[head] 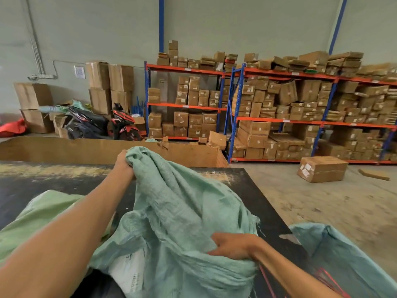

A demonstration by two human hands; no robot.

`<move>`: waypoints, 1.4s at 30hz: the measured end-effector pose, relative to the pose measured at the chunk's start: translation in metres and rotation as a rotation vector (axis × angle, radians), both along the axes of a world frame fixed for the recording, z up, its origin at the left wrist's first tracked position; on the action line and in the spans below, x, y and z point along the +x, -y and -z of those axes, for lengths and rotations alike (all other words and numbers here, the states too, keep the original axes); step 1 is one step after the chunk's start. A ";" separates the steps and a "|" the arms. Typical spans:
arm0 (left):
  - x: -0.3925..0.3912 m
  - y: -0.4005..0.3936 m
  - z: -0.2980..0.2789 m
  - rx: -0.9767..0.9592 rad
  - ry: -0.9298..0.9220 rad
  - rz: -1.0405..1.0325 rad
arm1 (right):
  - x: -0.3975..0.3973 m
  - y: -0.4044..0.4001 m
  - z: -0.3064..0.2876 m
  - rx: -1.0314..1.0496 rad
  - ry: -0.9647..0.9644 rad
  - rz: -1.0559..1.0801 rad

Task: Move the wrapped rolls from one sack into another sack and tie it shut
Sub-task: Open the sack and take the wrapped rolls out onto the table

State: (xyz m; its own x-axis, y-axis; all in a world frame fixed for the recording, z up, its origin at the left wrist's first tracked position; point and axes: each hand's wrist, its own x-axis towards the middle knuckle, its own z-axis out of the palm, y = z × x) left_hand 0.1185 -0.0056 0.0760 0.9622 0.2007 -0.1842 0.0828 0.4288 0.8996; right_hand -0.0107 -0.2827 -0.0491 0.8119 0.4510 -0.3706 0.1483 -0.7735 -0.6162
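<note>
The teal sack [171, 211] is held up over the dark worktop [53, 181], limp and crumpled, so it is judged to be nearly or wholly emptied. Its far end is bunched in the left hand [123, 163], raised high, the grip closed tight on the fabric. Its near part is gathered under the right hand [233, 246], whose fingers are curled into the cloth, so that grip too is closed on the sack. A white labelled parcel [129, 269] is seen at the sack's lower opening; whether it is a wrapped roll, and whether it lies inside or just beneath the mouth, cannot be told.

A second sack [343, 254] of the same colour stands open at the lower right, just beside the right forearm; its contents are not shown. A paler green sack [43, 216] lies on the worktop under the left arm.

No tie is seen on either sack, so the tying is judged still to be done, and the transfer cannot be confirmed as finished.

Beyond the worktop, a long cardboard bin [107, 149], shelving [279, 119] stacked with cartons, a motorbike [122, 123] and a loose carton [322, 168] on the floor are seen.
</note>
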 end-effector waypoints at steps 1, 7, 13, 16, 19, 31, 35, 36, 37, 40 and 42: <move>0.005 -0.005 0.003 -0.144 -0.025 0.019 | -0.003 0.011 0.005 -0.098 -0.027 0.014; 0.005 -0.015 0.029 -0.176 0.113 0.392 | -0.003 0.038 -0.025 -0.146 -0.073 0.032; -0.024 -0.017 0.034 0.202 0.106 0.513 | 0.049 0.043 -0.008 -0.109 0.627 0.549; -0.030 -0.025 0.036 0.394 -0.072 0.541 | 0.063 0.046 0.021 -0.572 0.558 0.557; -0.031 -0.032 0.039 0.646 -0.072 0.494 | 0.068 0.055 0.028 -0.408 0.470 0.623; -0.028 -0.026 0.055 0.867 -0.290 0.320 | 0.047 0.124 -0.048 1.039 0.020 1.262; -0.044 -0.019 0.028 0.976 -0.335 0.580 | 0.058 0.145 -0.036 0.972 0.119 1.441; -0.049 -0.016 0.020 0.989 -0.320 0.611 | 0.064 0.150 -0.033 0.856 0.212 1.490; -0.052 -0.013 0.015 0.968 -0.333 0.643 | 0.069 0.155 -0.030 0.682 0.324 1.500; -0.062 -0.008 -0.004 0.880 -0.257 0.749 | 0.075 0.157 -0.028 0.213 0.653 1.342; -0.059 -0.004 -0.005 0.805 -0.246 0.738 | 0.078 0.150 -0.026 -0.110 0.730 1.205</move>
